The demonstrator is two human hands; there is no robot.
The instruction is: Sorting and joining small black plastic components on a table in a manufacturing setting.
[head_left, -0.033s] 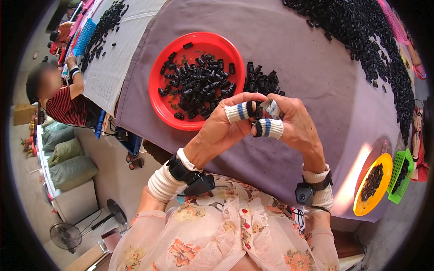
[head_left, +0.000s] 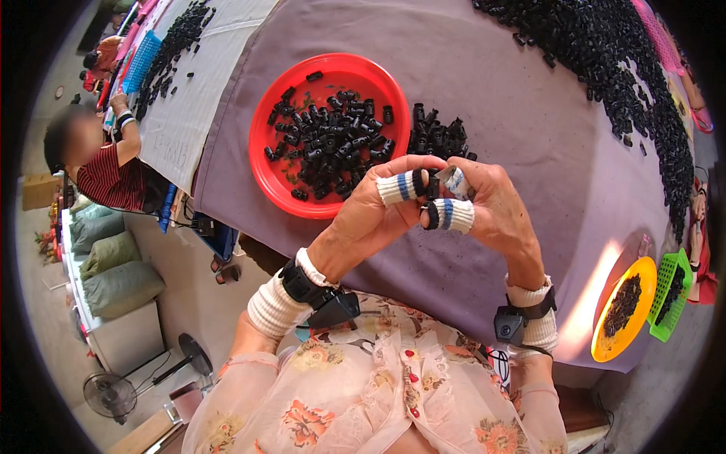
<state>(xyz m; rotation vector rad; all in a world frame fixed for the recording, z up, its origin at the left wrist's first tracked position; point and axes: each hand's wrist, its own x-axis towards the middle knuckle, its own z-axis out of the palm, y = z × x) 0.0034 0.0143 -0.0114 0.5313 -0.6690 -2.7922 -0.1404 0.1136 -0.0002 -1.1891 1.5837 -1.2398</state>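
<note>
My left hand point(head_left: 370, 204) and my right hand point(head_left: 499, 204) meet fingertip to fingertip just in front of the red basin. Pinched between them is a small black plastic cord lock point(head_left: 432, 189), mostly hidden by the fingers. White knitted finger covers with blue and black bands wrap several fingertips. Similar black cord locks point(head_left: 333, 140) lie heaped in the shallow red basin point(head_left: 257, 147). A second small heap of black parts point(head_left: 440, 140) sits on the cloth, against the basin's right side and just beyond my fingers.
A large spread of black parts point(head_left: 597, 60) covers the table's far right. Near the right edge are a yellow plate point(head_left: 605, 349) with dark bits and a green basket point(head_left: 687, 265). At left, a person in a striped top point(head_left: 117, 178) works beside a blue basket point(head_left: 140, 64).
</note>
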